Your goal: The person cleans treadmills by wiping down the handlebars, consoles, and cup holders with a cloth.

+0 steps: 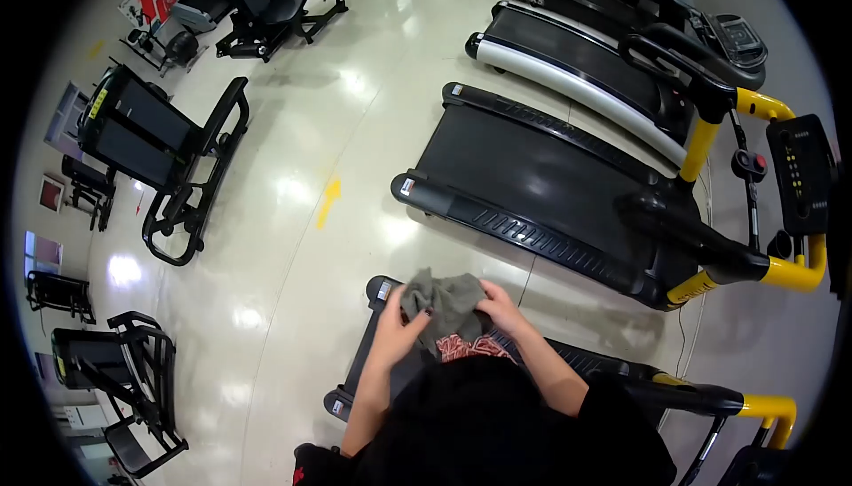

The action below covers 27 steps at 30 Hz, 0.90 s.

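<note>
A crumpled grey-green cloth (444, 301) is held up between both hands, in front of my body. My left hand (399, 331) grips its left side, the thumb lying over the fabric. On the right side, my right hand (501, 307) pinches the cloth's edge, and its fingertips are partly hidden by the folds. Just below the cloth shows a red-and-white patterned fabric (461, 347), though I cannot tell whether it is part of it. Under my hands lies the black deck of a treadmill (357, 357).
A black treadmill (541, 180) with yellow uprights (701, 150) stands ahead to the right, and more treadmills (577, 64) line up beyond it. Along the left are black weight machines (146, 135). A yellow arrow (329, 202) marks the shiny floor (293, 291).
</note>
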### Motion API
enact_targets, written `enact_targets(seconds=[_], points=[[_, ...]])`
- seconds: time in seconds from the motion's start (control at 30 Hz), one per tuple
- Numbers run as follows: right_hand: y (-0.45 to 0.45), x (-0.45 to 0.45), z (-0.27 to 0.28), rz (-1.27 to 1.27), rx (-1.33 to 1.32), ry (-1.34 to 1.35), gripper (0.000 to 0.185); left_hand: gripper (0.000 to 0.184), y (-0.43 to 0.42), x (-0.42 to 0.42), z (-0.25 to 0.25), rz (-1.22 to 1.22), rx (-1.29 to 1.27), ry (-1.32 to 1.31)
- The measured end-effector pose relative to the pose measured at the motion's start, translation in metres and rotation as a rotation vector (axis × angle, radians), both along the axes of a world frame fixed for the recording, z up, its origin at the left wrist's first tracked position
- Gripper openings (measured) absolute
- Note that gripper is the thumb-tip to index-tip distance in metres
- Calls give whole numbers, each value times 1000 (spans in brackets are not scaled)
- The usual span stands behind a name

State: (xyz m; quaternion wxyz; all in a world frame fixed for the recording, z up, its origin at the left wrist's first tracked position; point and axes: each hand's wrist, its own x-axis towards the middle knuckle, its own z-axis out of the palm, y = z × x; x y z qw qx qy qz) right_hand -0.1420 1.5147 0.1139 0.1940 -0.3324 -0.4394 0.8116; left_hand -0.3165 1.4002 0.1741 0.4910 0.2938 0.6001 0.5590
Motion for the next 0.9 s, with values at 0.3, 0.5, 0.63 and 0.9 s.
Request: enact_targets(seconds=[0.3, 0.5, 0.63, 0.9], points=[[102, -35, 60, -66, -40, 238, 58, 38, 153, -70, 36, -119, 56, 4], [141, -5, 43, -546, 60, 187, 56, 36, 290, -16, -16, -665, 117, -30], [190, -8, 47, -812, -71, 273, 52, 35, 382, 11, -13, -937, 93, -32], [384, -63, 53, -842, 41, 188, 55, 33, 592, -39, 10, -1052, 52, 52]])
